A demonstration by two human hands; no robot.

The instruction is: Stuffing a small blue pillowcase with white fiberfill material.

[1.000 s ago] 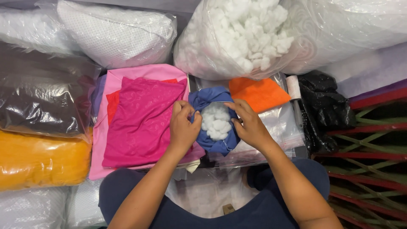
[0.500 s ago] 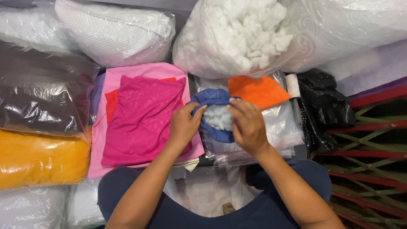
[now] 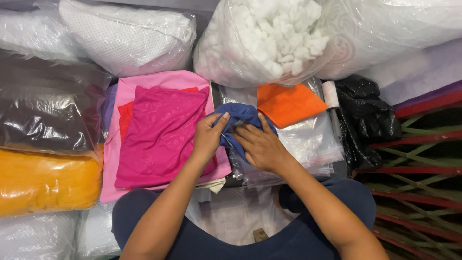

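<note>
**Both hands closed on a blue cloth bundle**

Head view, looking straight down over the lap. The blue cloth (image 3: 239,117) sits at frame centre, resting on a stack of clear plastic bags (image 3: 308,144).

Left hand (image 3: 208,138): fingers curled, pinching the blue cloth at its 9 o'clock edge, thumb tip up against the fabric. Heel of the hand lies over the magenta cloth (image 3: 161,135).

Right hand (image 3: 260,147): fingers pressed together and laid flat over the blue cloth from 5 o'clock, gripping it against the left hand. Fingertips of both hands nearly meet on the fabric. What is inside the bundle cannot be told; the hands cover it.

Surroundings, clock-wise from the blue cloth:
- 9 o'clock: magenta cloth on top of a pink cloth (image 3: 159,79), a strip of red cloth (image 3: 125,118) showing between them.
- 12 to 1 o'clock: large clear bag of white stuffing (image 3: 269,36), open side toward the hands.
- 2 o'clock: orange cloth (image 3: 288,102), just beside the blue one, touching or nearly so.
- 3 o'clock: white roll (image 3: 330,94), then black plastic bag (image 3: 368,115).
- 10 o'clock: bagged white pillow (image 3: 130,41).
- Far 9 o'clock: dark bagged bundle (image 3: 45,115) above an orange bagged bundle (image 3: 45,180).
- Far 3 to 4 o'clock: red and green lattice frame (image 3: 423,159).
</note>
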